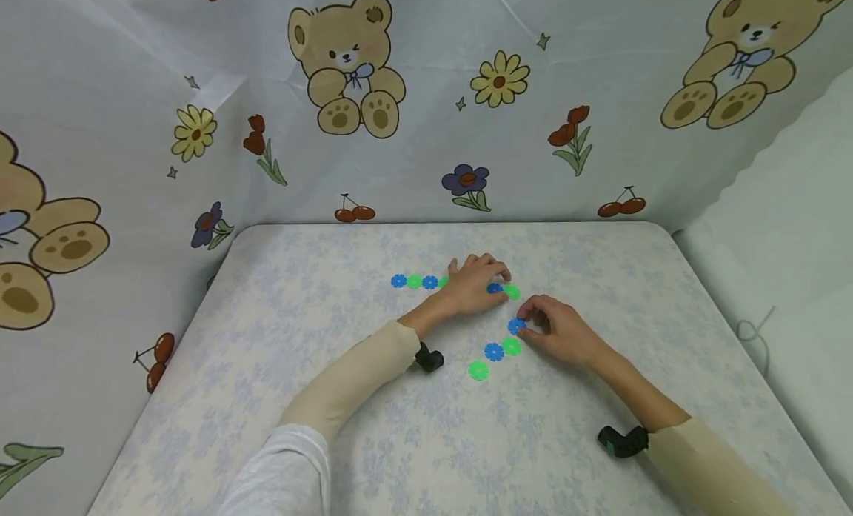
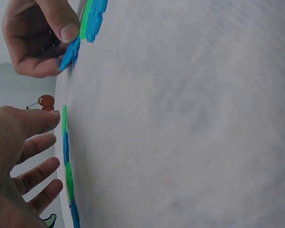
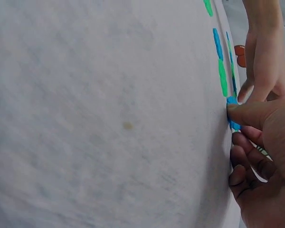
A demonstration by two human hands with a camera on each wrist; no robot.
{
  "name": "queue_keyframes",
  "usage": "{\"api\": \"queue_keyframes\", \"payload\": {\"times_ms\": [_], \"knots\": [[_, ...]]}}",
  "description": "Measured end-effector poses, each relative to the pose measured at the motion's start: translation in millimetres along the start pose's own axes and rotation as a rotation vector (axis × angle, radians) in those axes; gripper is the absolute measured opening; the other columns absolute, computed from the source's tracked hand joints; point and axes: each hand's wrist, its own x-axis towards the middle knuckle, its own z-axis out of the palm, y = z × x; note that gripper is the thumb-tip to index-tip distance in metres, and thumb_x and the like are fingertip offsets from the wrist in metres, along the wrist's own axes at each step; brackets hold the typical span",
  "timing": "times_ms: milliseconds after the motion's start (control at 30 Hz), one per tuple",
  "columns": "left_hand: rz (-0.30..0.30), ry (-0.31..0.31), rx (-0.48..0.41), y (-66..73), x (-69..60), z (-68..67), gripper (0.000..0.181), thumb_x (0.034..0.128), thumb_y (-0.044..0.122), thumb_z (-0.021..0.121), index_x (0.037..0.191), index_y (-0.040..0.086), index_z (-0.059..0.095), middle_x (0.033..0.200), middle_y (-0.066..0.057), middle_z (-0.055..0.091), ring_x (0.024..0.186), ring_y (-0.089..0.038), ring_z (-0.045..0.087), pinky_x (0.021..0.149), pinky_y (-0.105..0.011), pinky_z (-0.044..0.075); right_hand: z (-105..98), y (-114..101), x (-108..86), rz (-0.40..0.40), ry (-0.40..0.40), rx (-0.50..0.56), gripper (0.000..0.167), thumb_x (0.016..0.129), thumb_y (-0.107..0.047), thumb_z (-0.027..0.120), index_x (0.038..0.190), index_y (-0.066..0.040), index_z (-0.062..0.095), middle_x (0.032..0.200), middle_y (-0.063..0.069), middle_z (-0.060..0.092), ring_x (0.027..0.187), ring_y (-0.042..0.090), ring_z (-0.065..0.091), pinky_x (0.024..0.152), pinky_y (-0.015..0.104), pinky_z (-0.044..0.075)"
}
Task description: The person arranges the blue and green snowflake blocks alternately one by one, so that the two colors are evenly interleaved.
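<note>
A blue notched plastic disc [image 1: 516,326] is pinched between the thumb and fingers of my right hand [image 1: 560,329], low over the table. In the left wrist view that blue disc [image 2: 70,54] looks tilted. My left hand [image 1: 474,286] hovers over a row of alternating blue and green discs, its fingers spread in the left wrist view; whether they touch the discs I cannot tell. Past its fingers show a blue disc [image 1: 494,287] and a green disc [image 1: 512,292]. Part of the row is hidden under this hand.
The row's left end has a blue disc [image 1: 398,280] and a green disc [image 1: 415,281]. Nearer me lie a green disc [image 1: 512,346], a blue disc [image 1: 494,352] and another green disc [image 1: 478,371]. A bear-print cloth [image 1: 413,175] hangs behind the pale table [image 1: 300,294].
</note>
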Motion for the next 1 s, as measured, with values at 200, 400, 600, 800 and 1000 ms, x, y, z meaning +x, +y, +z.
{"api": "queue_keyframes", "payload": {"times_ms": [200,400,600,800,1000], "knots": [[0.014,0.015,0.032,6.5,5.2,6.3,0.029,0.1027,0.045,0.073,0.128,0.033,0.067,0.142,0.006,0.059,0.138,-0.025,0.051,0.125,-0.075,0.022,3.6,-0.3,-3.2,0.013,0.044,0.046,0.013,0.1,-0.014,0.078,0.111,-0.012,0.071,0.095,0.0,0.073,0.085,0.009,0.065,0.074,0.023,0.055],[0.004,0.011,0.053,6.9,6.3,9.9,0.024,0.1027,0.046,0.073,0.124,0.035,0.069,0.139,0.008,0.059,0.138,-0.025,0.051,0.125,-0.075,0.022,4.9,0.6,-3.5,-0.009,0.066,0.033,0.011,0.1,-0.01,0.077,0.108,-0.012,0.072,0.091,-0.001,0.071,0.082,0.01,0.065,0.072,0.023,0.054],[-0.003,0.019,0.058,7.1,7.0,10.7,0.024,0.1021,0.047,0.074,0.123,0.036,0.069,0.139,0.009,0.06,0.137,-0.024,0.052,0.126,-0.074,0.022,3.2,0.7,-1.9,-0.009,0.06,0.02,0.011,0.099,-0.009,0.077,0.108,-0.012,0.072,0.091,-0.001,0.071,0.082,0.011,0.064,0.072,0.024,0.054],[-0.008,0.019,0.055,6.7,7.8,11.7,0.023,0.1018,0.047,0.074,0.123,0.037,0.07,0.14,0.01,0.06,0.138,-0.024,0.052,0.126,-0.073,0.022,-0.5,3.6,-0.2,0.017,0.059,0.008,0.012,0.1,-0.009,0.075,0.111,-0.01,0.07,0.093,0.001,0.071,0.085,0.013,0.064,0.074,0.023,0.054],[-0.007,0.023,0.061,4.8,8.8,14.0,0.023,0.1018,0.047,0.074,0.121,0.037,0.07,0.139,0.01,0.059,0.139,-0.025,0.052,0.127,-0.074,0.022,-3.1,7.5,3.7,0.041,0.057,0.003,0.011,0.1,-0.009,0.074,0.111,-0.01,0.07,0.093,0.002,0.07,0.085,0.013,0.062,0.074,0.023,0.053]]}}
